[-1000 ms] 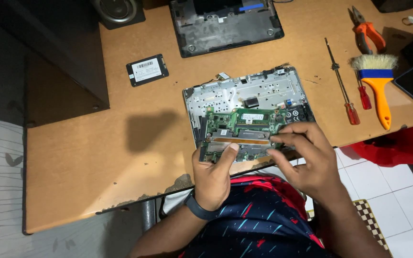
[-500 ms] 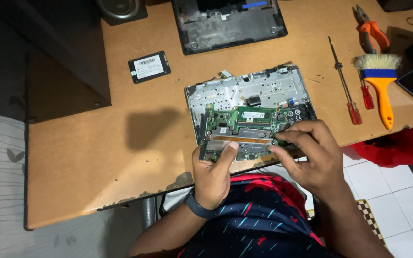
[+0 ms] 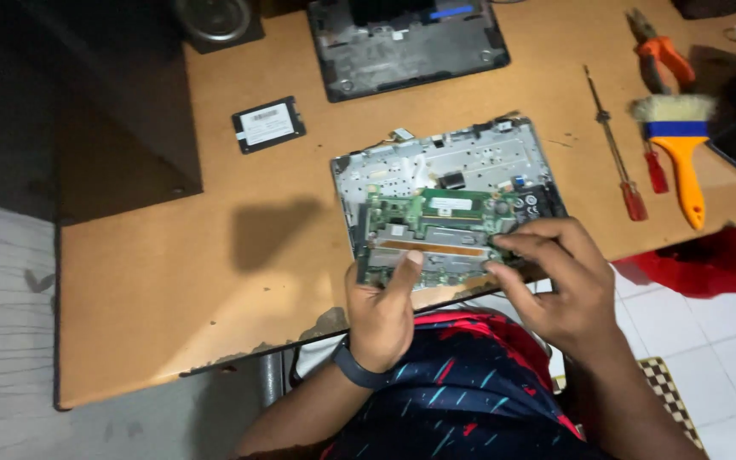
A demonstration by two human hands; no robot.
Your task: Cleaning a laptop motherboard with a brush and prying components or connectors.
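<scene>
Partly hidden, green circuit board [image 3: 436,230] – near edge under left hand [image 3: 382,319], right hand [image 3: 555,285].

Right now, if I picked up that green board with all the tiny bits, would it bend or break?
The green circuit board looks thin, flat and probably stiff. Its many small parts suggest it is fragile. The left hand and right hand grip it at its edges, so it seems fairly light.

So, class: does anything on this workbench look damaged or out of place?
Yes. The wooden table's front edge is chipped and ragged just left of the left hand. Otherwise the green circuit board, held by both hands, sits over the opened laptop base.
</scene>
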